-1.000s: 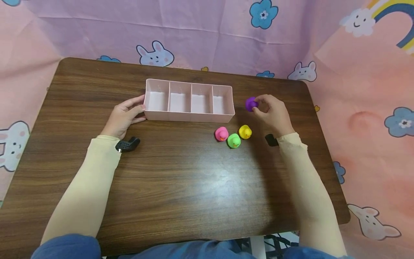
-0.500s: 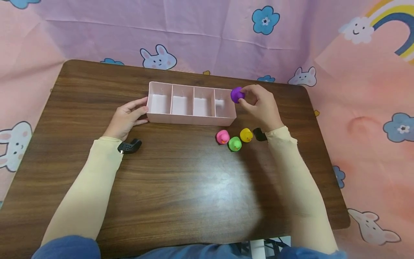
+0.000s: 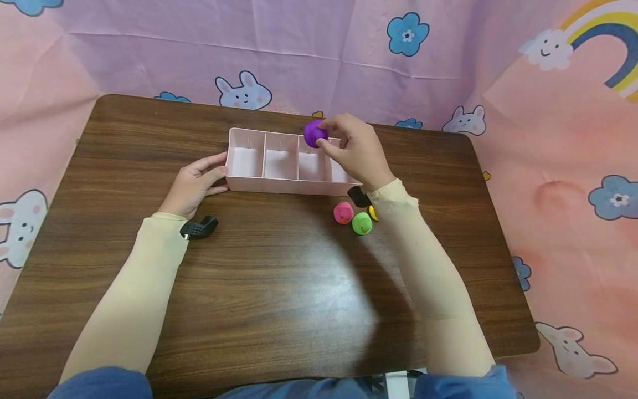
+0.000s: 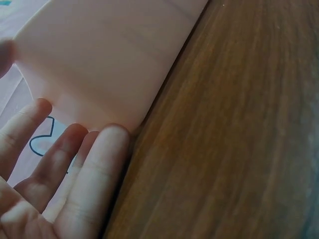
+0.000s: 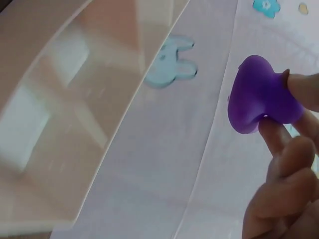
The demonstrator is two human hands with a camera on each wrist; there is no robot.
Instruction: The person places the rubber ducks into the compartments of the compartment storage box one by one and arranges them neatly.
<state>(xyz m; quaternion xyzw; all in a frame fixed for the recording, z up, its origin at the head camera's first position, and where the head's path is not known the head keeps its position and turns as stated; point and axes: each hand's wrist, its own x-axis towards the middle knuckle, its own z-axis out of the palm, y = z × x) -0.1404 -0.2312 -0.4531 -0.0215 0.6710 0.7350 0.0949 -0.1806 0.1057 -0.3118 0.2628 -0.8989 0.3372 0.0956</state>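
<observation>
Head view: purple duck [image 3: 314,133] in right hand [image 3: 356,151], orientation unclear.

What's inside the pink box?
The pink box has four compartments. The three left ones look empty. The right hand, holding the purple duck above, covers most of the rightmost.
</observation>
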